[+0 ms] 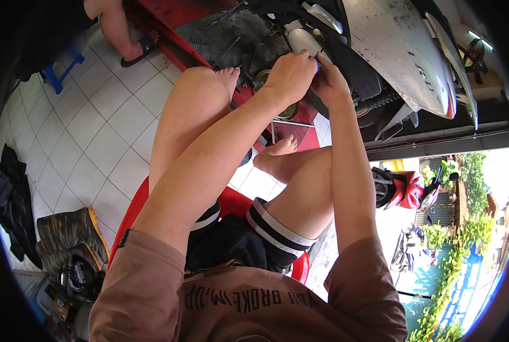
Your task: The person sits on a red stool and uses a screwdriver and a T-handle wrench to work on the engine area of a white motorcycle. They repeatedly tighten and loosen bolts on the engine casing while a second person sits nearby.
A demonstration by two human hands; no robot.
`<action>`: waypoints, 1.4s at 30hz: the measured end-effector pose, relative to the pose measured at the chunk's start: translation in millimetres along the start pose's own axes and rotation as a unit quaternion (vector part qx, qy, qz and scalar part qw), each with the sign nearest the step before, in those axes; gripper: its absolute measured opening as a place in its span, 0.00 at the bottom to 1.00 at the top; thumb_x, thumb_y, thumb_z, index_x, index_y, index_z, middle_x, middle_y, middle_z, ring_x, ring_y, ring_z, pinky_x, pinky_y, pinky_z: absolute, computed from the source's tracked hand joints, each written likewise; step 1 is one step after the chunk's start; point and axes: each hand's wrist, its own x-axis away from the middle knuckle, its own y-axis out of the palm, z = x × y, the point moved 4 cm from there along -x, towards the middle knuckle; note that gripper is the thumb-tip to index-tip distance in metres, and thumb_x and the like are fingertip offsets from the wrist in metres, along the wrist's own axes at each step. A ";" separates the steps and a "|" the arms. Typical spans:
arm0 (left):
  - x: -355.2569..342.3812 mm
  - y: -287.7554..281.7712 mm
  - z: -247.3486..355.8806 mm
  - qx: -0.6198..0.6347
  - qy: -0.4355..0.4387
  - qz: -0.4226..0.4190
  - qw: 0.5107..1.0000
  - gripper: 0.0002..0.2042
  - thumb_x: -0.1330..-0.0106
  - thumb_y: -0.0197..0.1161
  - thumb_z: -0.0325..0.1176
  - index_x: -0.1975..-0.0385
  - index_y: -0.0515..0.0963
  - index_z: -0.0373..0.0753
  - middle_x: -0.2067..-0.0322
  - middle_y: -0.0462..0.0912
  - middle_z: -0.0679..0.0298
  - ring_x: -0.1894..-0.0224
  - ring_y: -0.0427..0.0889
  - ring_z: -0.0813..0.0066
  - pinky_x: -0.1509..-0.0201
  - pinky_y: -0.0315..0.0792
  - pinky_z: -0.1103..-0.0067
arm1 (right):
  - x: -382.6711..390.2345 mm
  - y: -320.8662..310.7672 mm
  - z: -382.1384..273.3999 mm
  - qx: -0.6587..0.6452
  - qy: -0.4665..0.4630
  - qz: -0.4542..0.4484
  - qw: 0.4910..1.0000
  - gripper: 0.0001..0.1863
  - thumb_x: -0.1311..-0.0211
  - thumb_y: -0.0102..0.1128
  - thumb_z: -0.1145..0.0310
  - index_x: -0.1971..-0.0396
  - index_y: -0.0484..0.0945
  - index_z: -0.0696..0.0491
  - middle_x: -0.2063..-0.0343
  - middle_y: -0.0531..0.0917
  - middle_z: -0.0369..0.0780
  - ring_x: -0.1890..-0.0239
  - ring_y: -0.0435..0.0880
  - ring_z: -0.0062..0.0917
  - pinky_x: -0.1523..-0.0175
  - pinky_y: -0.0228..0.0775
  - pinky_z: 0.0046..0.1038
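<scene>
Both my hands meet at the underside of a motorbike, just below a rounded silver-grey part. My left hand is closed, knuckles up, its fingertips hiding whatever they pinch. Beside it, my right hand has its fingers curled in around a small blue thing. Only a sliver of that thing shows between the hands, so its kind is unclear. The motorbike's scuffed white side panel rises to the right of my hands. Beneath my left wrist is a round brass-coloured part.
The motorbike is by a red platform. I sit on a red plastic chair, bare feet near the platform. Another person's leg and a blue stool are far left. Camouflage boots stand left; a red motorbike is outside.
</scene>
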 end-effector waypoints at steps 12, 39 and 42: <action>11.5 30.6 -5.6 0.636 -0.468 -0.114 0.603 0.29 0.31 0.43 0.58 0.71 0.72 0.32 0.80 0.75 0.62 0.81 0.75 0.76 0.79 0.68 0.79 | -4.1 11.7 -4.7 0.049 -0.016 0.011 0.999 0.14 0.32 0.42 0.64 0.58 0.71 0.58 0.61 0.77 0.46 0.62 0.76 0.35 0.54 0.69 0.35; 2.6 -2.8 3.1 -0.067 -0.005 0.005 0.998 0.08 0.48 0.57 0.22 0.67 0.76 0.32 0.67 0.76 0.53 0.65 0.81 0.56 0.61 0.76 0.68 | -11.6 -1.6 11.3 -0.036 0.026 0.033 0.998 0.13 0.44 0.66 0.64 0.67 0.75 0.56 0.71 0.80 0.38 0.68 0.80 0.29 0.56 0.76 0.33; 0.8 -6.3 0.3 -0.057 0.007 0.032 0.998 0.11 0.48 0.55 0.21 0.64 0.77 0.32 0.68 0.75 0.55 0.65 0.80 0.56 0.61 0.76 0.68 | -13.7 2.0 10.8 -0.065 0.026 0.032 0.997 0.12 0.44 0.65 0.64 0.68 0.74 0.56 0.72 0.80 0.39 0.69 0.80 0.29 0.58 0.76 0.33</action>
